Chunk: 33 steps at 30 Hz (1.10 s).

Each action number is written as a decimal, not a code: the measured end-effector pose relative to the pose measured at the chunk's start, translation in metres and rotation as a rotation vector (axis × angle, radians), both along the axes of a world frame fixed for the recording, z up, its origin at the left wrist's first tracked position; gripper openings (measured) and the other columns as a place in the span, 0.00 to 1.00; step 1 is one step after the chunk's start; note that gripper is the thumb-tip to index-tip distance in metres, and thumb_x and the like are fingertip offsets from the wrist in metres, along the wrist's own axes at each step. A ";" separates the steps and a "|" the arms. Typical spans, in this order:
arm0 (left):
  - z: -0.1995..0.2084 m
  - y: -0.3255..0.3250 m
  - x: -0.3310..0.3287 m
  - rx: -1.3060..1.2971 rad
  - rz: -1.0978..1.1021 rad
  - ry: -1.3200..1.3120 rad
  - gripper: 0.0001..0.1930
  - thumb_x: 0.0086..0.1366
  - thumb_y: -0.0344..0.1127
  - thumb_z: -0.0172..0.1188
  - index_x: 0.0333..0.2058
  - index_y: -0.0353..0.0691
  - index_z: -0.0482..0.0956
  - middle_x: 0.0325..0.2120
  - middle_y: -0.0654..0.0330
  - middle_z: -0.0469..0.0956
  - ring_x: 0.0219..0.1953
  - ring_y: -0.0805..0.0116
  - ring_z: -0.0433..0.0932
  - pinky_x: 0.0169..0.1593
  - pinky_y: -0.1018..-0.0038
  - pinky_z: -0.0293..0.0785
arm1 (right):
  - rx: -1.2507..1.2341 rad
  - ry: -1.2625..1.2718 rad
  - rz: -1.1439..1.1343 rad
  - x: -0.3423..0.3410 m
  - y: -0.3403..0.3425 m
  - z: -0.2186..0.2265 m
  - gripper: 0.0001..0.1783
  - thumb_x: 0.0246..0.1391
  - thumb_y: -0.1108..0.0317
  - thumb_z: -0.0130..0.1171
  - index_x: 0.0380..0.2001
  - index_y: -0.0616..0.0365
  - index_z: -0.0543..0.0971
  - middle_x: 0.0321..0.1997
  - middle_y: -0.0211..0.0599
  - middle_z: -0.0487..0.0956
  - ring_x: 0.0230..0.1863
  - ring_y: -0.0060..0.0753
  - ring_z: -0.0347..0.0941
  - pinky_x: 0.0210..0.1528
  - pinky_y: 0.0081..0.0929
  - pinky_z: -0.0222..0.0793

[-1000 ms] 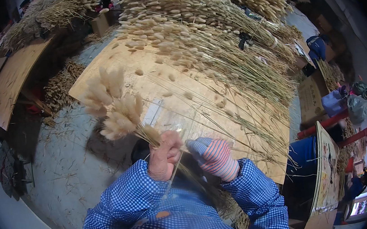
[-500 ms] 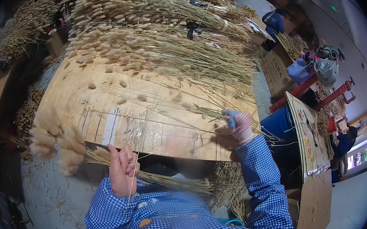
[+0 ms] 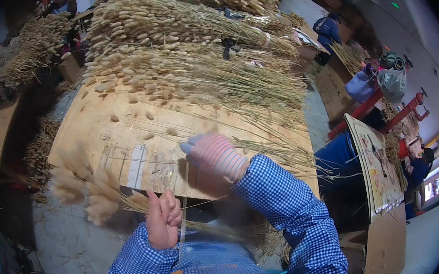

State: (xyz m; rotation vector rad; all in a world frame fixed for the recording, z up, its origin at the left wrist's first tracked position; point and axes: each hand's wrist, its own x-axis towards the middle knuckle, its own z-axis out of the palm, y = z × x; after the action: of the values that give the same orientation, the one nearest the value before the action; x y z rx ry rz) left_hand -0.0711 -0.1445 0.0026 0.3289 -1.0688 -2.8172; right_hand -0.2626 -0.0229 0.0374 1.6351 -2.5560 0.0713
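In front of my body, my left hand (image 3: 164, 219), bare, is closed around the stems of a bunch of dried bunny-tail grass (image 3: 102, 196). Its fluffy pale heads fan out to the left past the table edge, while the stems run right, below my hand. One thin stem stands out near my fingers. My right hand (image 3: 215, 156), in a striped glove with blue-grey fingertips, is over the wooden table (image 3: 89, 130). Its fingers reach left, slightly apart, near loose grass stems (image 3: 195, 118); I see nothing held in them, though the palm side is hidden.
A thick heap of dried grass (image 3: 167, 56) covers the table's far side. A paper strip (image 3: 136, 165) lies near the front edge. At right stand a blue barrel (image 3: 336, 156), a board (image 3: 368, 163), red pipes (image 3: 406, 110) and a cardboard box (image 3: 333, 89). Other people are in the background.
My right hand has moved left across the table, from its right side to near the middle. My left hand and the bunch have shifted slightly right and lower in view.
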 end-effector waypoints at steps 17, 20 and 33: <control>0.001 -0.009 -0.001 0.022 0.120 0.130 0.33 0.73 0.59 0.29 0.10 0.47 0.49 0.22 0.63 0.59 0.27 0.68 0.62 0.39 0.70 0.66 | -1.512 -0.947 -1.217 -0.099 0.270 0.002 0.17 0.59 0.56 0.54 0.42 0.58 0.74 0.37 0.42 0.81 0.24 0.32 0.76 0.20 0.29 0.71; -0.001 -0.012 0.002 0.046 0.069 0.081 0.33 0.72 0.61 0.29 0.12 0.47 0.52 0.17 0.65 0.59 0.15 0.75 0.56 0.23 0.78 0.60 | -0.892 -0.739 -1.099 -0.072 0.254 -0.015 0.18 0.59 0.57 0.54 0.42 0.61 0.78 0.34 0.44 0.82 0.26 0.33 0.77 0.25 0.29 0.73; -0.001 -0.006 -0.003 0.062 0.069 -0.016 0.32 0.73 0.59 0.29 0.12 0.47 0.52 0.12 0.67 0.56 0.11 0.80 0.46 0.15 0.81 0.43 | -0.095 -0.144 -0.515 -0.041 0.086 -0.027 0.12 0.53 0.58 0.56 0.33 0.55 0.79 0.37 0.41 0.75 0.42 0.47 0.73 0.44 0.41 0.70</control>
State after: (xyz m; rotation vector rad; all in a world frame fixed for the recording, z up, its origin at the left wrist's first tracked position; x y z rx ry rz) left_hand -0.0744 -0.1506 0.0014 0.3865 -0.9549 -2.7955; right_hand -0.3039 0.0629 0.0101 0.9289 -2.9409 0.2691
